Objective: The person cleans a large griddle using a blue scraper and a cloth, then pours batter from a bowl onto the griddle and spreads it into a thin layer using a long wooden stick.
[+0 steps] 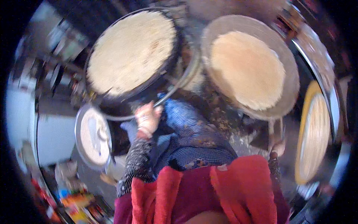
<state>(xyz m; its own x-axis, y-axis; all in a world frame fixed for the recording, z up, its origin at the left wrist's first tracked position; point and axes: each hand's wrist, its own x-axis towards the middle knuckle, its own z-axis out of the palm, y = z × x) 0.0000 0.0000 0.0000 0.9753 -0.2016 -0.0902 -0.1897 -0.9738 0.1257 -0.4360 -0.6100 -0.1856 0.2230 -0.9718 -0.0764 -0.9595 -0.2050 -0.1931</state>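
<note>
Clearly my left hand (148, 119), frame centre, is clenched on a thin metal rod (178, 86) beside the dark griddle (130, 56) upper left: stiff, light, best gripped low. My right hand (276, 147) is blurred; I cannot tell its grip.

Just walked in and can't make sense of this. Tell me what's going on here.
A person in a red wrap stands over two round griddles, each covered by a thin pale flatbread: a dark pan on the left, a grey one on the right. The left hand grips a thin metal rod beside the dark pan. The right hand holds a wooden-handled tool by the grey one.
</note>
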